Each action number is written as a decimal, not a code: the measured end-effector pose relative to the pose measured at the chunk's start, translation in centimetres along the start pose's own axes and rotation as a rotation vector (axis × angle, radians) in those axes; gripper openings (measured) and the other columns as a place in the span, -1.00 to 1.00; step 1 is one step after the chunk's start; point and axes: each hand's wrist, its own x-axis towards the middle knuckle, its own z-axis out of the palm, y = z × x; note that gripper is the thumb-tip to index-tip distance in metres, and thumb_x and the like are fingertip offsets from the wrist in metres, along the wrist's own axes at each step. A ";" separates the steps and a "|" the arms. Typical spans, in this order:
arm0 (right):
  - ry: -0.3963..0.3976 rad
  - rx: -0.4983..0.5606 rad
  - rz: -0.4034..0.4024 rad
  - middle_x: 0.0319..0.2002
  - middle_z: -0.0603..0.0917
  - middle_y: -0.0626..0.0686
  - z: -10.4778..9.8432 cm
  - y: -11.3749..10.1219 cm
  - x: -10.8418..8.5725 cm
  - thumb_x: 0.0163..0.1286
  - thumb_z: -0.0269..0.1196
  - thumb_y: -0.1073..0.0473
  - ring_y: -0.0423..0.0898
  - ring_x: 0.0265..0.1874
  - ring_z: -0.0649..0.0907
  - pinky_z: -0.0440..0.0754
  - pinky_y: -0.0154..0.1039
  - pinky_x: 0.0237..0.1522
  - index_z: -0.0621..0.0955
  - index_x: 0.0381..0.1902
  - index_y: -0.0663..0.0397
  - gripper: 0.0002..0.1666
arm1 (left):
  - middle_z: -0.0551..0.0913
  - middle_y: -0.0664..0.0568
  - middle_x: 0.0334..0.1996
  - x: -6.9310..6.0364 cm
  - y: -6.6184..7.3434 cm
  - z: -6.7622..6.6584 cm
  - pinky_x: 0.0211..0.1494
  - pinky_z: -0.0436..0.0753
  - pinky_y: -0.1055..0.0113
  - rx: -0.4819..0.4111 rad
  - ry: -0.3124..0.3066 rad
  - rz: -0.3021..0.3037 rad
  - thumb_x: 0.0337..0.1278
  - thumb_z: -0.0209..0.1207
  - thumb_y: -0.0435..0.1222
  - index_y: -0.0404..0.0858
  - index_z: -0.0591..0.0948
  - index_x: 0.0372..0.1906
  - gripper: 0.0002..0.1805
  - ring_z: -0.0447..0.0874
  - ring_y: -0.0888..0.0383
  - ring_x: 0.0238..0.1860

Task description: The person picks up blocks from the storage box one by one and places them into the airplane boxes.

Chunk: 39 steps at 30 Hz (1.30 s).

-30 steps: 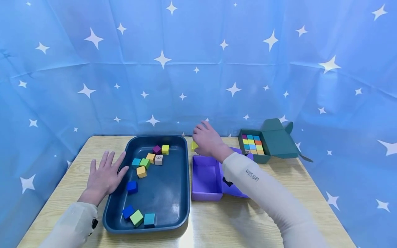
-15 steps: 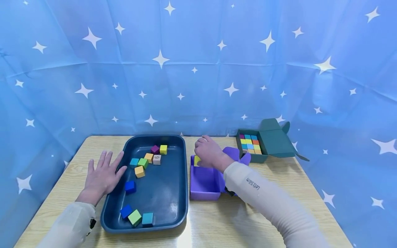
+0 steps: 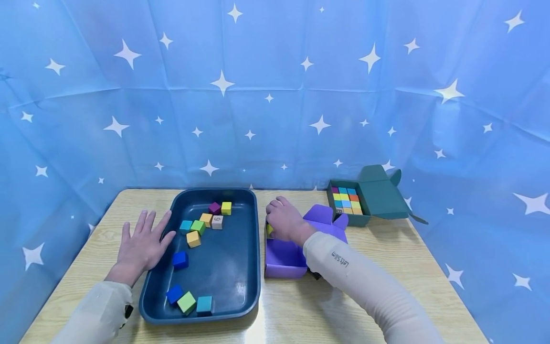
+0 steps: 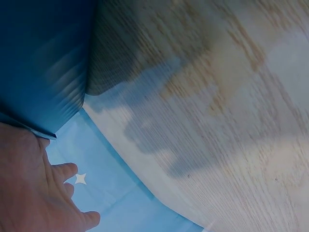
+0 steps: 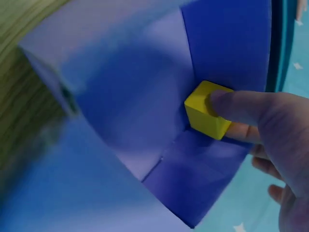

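Worktop (image 3: 429, 296) of pale wood grain carries everything before us and gives a flat base. On it lies a dark blue, glossy, round-cornered tray (image 3: 227, 267). Just to its right stands a purple, rectangular, cardboard-looking box (image 3: 283, 272), lid folded open to the right; it looks light, so we judge that a hard shove at a wall could make it skid, and gentle pressure suits it. At the back right, a dark green, cardboard-looking box (image 3: 357, 220) shows coloured cubes in close rows. Our right arm, in an off-white sleeve (image 3: 343, 258), crosses above the purple lid, and we should hold it high enough not to drag that flap. Of our hands, the left hand (image 3: 143, 243) is spread at the tray's left rim; whether it presses there we cannot tell. The right hand (image 3: 285, 222) reaches into the purple box, pinching a bright yellow, smooth, wooden-looking cube (image 5: 205, 118) between thumb and fingers. That cube is at the far left corner inside; whether its base meets the floor we cannot tell. To set it well, we should square its faces to both walls, ease it down flat, free any fingertip caught beside the wall, then lift straight up.
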 end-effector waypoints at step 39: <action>0.143 0.128 0.028 0.01 0.67 -0.05 -3.6 1.1 0.1 0.24 0.37 -0.12 -0.01 0.20 0.51 0.17 0.02 0.48 0.74 -0.15 -0.11 -0.69 | -0.04 -0.42 0.50 0.0 0.1 0.0 0.41 -0.34 -0.47 -0.014 0.010 -0.005 0.43 -0.31 0.22 -0.05 -0.04 0.57 -0.24 -0.28 -0.37 0.52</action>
